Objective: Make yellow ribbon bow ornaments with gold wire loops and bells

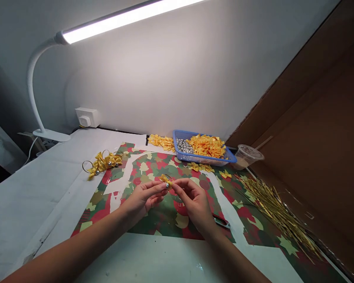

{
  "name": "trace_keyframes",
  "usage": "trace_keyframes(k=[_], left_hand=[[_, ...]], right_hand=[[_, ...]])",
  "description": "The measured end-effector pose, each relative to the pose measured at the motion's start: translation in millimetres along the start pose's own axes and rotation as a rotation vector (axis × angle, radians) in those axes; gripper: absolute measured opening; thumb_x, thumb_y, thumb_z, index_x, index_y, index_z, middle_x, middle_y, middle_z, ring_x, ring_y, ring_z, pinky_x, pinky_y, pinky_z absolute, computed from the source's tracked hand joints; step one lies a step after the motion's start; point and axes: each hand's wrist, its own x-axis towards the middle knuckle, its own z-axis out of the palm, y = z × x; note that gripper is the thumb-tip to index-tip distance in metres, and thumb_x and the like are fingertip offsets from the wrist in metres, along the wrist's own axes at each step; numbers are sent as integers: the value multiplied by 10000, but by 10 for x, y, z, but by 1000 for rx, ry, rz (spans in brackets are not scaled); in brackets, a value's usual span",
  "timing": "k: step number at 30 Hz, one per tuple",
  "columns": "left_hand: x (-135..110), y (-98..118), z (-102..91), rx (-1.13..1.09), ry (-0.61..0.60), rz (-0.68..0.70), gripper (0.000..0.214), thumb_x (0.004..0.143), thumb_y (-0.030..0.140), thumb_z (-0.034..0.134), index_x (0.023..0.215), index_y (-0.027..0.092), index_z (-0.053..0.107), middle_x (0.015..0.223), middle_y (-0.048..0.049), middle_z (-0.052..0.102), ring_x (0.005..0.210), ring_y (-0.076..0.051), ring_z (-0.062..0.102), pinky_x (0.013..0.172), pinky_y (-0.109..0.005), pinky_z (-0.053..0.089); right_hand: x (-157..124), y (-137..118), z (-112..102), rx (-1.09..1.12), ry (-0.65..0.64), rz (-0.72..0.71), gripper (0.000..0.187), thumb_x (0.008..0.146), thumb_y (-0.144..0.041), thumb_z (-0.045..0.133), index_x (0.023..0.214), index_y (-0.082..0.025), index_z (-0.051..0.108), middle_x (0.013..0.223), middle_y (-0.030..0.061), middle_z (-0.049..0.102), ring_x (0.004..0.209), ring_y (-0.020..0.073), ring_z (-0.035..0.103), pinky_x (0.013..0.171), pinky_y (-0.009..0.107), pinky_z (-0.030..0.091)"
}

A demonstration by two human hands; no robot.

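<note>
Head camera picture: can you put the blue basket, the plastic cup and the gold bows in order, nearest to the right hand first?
1. Blue basket, ahead of the right hand
2. Plastic cup, back right
3. Gold bows, far left

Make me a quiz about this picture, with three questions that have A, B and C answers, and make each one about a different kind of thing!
1. Where is the blue plastic basket?
A) On the floor
B) Beyond the hands, by the wall
C) On the person's lap

2. What colour are the ribbon pieces in the basket?
A) Yellow
B) Purple
C) Black

3. What are the left hand and right hand doing with the small yellow ribbon bow?
A) Dropping it into the basket
B) Resting flat, away from it
C) Both pinching it

Answers:
1. B, because the basket sits past the hands, near the wall.
2. A, because the pieces heap up yellow beside the silver beads.
3. C, because the bow is held between both hands.
</note>
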Motion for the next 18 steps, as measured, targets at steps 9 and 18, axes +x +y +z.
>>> trace_keyframes(k=[9, 18], left_hand=[[-6, 14, 29, -7, 23, -30, 235, 588, 166, 857, 735, 116, 680, 662, 3, 645, 556, -54, 578, 505, -119, 478], [8, 28, -12, 233, 97, 242, 399, 592, 417, 803, 809, 174, 573, 733, 42, 567, 494, -52, 529, 423, -150, 407]], right_hand=[[68, 113, 14, 376, -132, 208, 412, 623, -540, 777, 754, -190, 604, 576, -54, 494, 506, 78, 372, 461, 216, 278], [37, 45, -71, 301, -133, 183, 372, 661, -518, 761, 768, -183, 636, 586, -52, 498, 535, 80, 384, 511, 213, 314]])
